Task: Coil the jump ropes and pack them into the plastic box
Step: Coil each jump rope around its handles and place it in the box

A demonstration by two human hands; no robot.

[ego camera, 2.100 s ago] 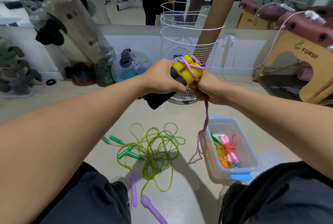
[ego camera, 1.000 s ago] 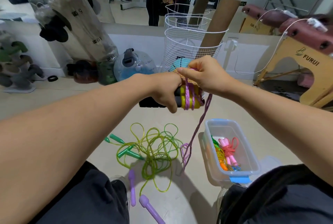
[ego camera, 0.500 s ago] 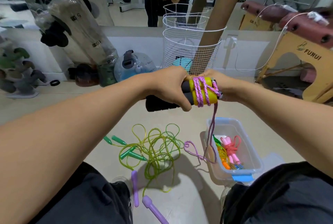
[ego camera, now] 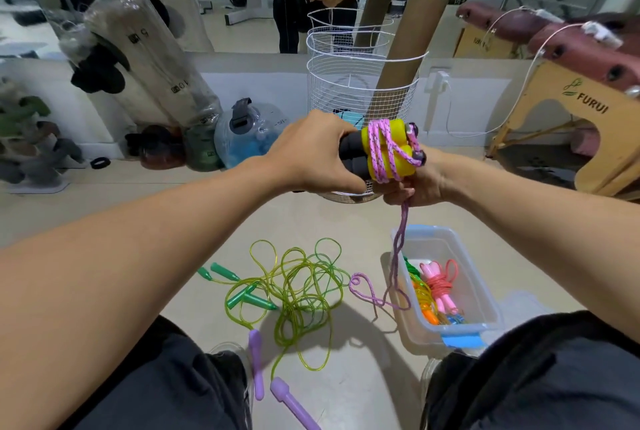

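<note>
head view: your left hand (ego camera: pixel 311 152) gripped the handles (ego camera: pixel 381 156); your right hand (ego camera: pixel 415 183), now lower than before, pinched the pink rope (ego camera: pixel 398 242).

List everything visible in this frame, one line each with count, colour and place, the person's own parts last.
Pink rope: one, wound round yellow-and-black handles, tail hanging to the floor.
Green ropes: tangled pile, green handles, floor centre.
Purple handles: two, floor near the knees.
Plastic box: one, clear, blue tape, floor right, coiled ropes inside.
Wire basket: white, by the wall, cardboard tube inside.
Wooden bench: right.
Mirror: back wall.
Left hand: grips black handles.
Right hand: fingers hold the rope.
</note>
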